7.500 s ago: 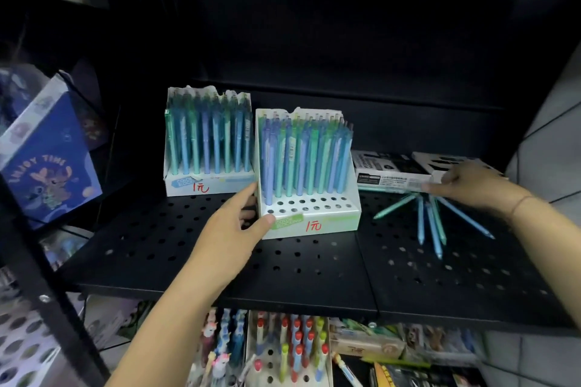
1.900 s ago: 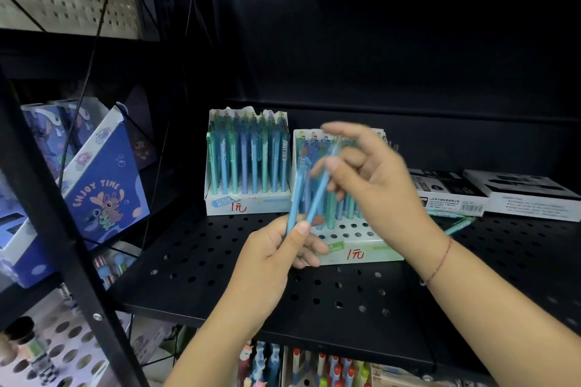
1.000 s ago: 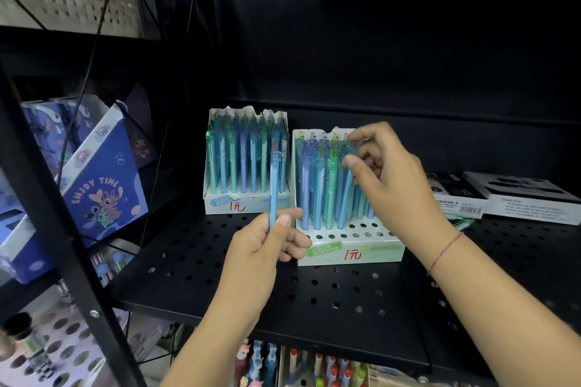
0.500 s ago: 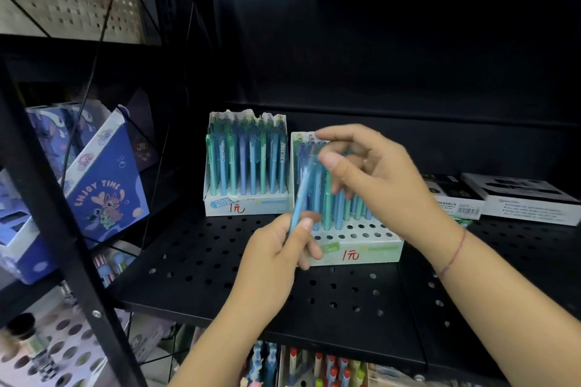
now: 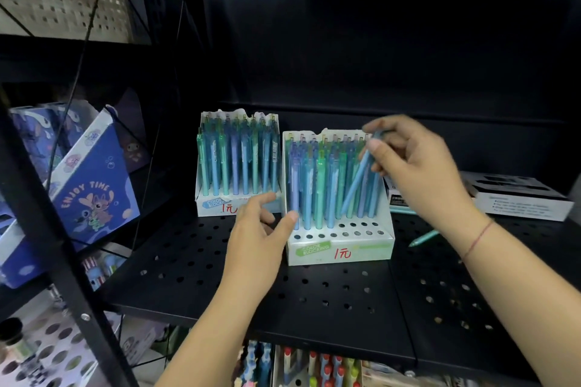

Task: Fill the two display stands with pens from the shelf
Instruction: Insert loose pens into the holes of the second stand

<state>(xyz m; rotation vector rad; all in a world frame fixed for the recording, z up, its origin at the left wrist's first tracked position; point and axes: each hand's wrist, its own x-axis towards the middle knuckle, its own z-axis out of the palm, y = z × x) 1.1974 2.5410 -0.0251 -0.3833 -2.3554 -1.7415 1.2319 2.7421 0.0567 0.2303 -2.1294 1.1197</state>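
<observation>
The light blue plastic pen is tilted, its lower end down among the pens standing in the nearer white cardboard display stand and its top leaning to the right. The right hand pinches it near the top between thumb and fingertips. That stand sits at the middle of the black perforated metal shelf, packed with upright blue and green pens at the back, and rows of round holes show along its front step. A red handwritten price mark sits on its front wall.

The left hand is spread and relaxed, holding nothing, with its thumb right at the stand's left front corner. Its fingers reach toward the second white cardboard display stand, which stands just behind and to the left, full of upright blue and green pens.

Out to the right, a loose teal pen lies flat on the shelf just beside the nearer stand. Beyond it sit flat white and black boxes. Far left, on a neighbouring rack, is a blue cartoon-printed box reading "ENJOY TIME".
</observation>
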